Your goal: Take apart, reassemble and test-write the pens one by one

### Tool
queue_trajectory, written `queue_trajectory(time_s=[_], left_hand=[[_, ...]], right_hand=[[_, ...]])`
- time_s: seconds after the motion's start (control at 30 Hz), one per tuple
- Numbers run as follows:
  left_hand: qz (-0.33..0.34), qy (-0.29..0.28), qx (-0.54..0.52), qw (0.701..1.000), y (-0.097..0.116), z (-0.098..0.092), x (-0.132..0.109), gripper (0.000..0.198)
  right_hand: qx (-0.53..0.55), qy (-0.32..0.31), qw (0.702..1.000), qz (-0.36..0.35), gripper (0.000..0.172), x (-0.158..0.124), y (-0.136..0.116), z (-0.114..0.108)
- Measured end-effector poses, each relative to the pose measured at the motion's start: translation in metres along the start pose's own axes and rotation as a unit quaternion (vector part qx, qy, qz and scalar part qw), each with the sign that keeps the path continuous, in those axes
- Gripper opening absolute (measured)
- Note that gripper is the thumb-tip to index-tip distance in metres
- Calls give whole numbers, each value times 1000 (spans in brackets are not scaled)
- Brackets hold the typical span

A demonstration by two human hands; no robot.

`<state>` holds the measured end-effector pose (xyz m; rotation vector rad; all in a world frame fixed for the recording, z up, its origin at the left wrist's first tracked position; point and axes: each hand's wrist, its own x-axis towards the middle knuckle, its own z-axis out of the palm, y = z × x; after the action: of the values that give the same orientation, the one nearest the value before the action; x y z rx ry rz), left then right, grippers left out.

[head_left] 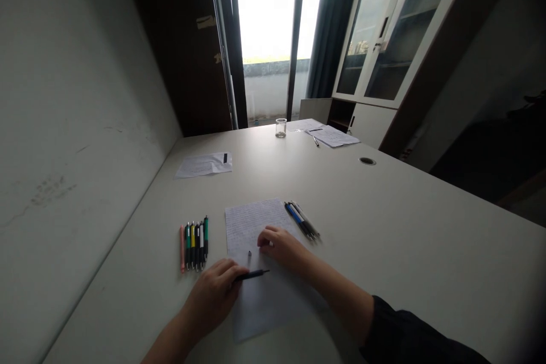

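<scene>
Only container in view: one small glass jar [280, 127] at the far edge of the table [384, 227], can't tell if anything's in it. Left hand [213, 293] closed on a black pen [252, 274], pen lying nearly flat, tip pointing right over the near part of the written sheet [256, 261]. Right hand [281, 244] rests on that sheet with fingers curled, something small and light at the fingertips, can't tell what. One tiny dark piece [249, 252] sits on the sheet between the hands. Left of the sheet: row of six pens [194, 244], side by side, one pink at the left end. Right of the sheet: bundle of pens [302, 219], exact count unclear. Far left: one paper [203, 165] with a small black object on it. Far right: a few papers [330, 136] plus one pen.
</scene>
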<state>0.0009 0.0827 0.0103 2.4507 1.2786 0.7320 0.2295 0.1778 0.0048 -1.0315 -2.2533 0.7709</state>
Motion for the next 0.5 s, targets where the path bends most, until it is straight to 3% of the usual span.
queue_trajectory(time_s=[0.17,0.33,0.5], left_hand=[[-22,23,-5,999,-1,-1,0,29],[-47,61,-11,997,-2,-3,1,30],[-64,68,-16,996,-2,-4,1,29]], right_hand=[[128,63,989,27,2,-6,3,-10],[340,55,937,62,21,-12,3,-16],[362,31,929,64,27,-16,-3,-14]])
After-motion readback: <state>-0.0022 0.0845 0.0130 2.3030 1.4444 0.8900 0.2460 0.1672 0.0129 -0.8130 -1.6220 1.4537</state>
